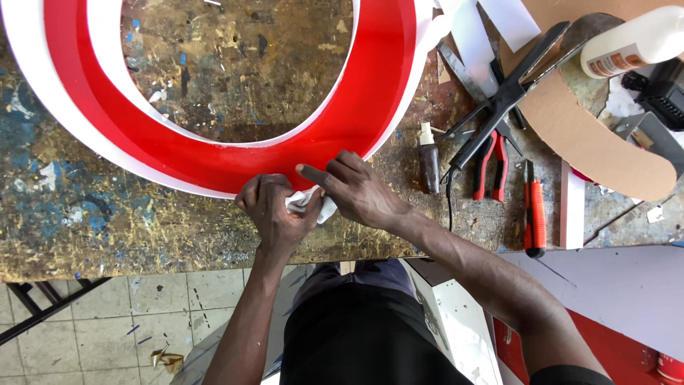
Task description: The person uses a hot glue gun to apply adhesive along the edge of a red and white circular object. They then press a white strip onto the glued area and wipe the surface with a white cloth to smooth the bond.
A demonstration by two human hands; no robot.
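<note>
Head view, workbench. My left hand [274, 210] is clenched around a crumpled white cloth [308, 203] at the near edge of the bench, just below the red ring [214, 153] with white walls that lies on the paint-stained table [92, 221]. My right hand [356, 189] pinches the same cloth from the other side, its fingers touching the ring's outer wall. To the right lie a small brown bottle [429, 160], red-handled pliers [491, 167], and an orange knife [534, 214].
</note>
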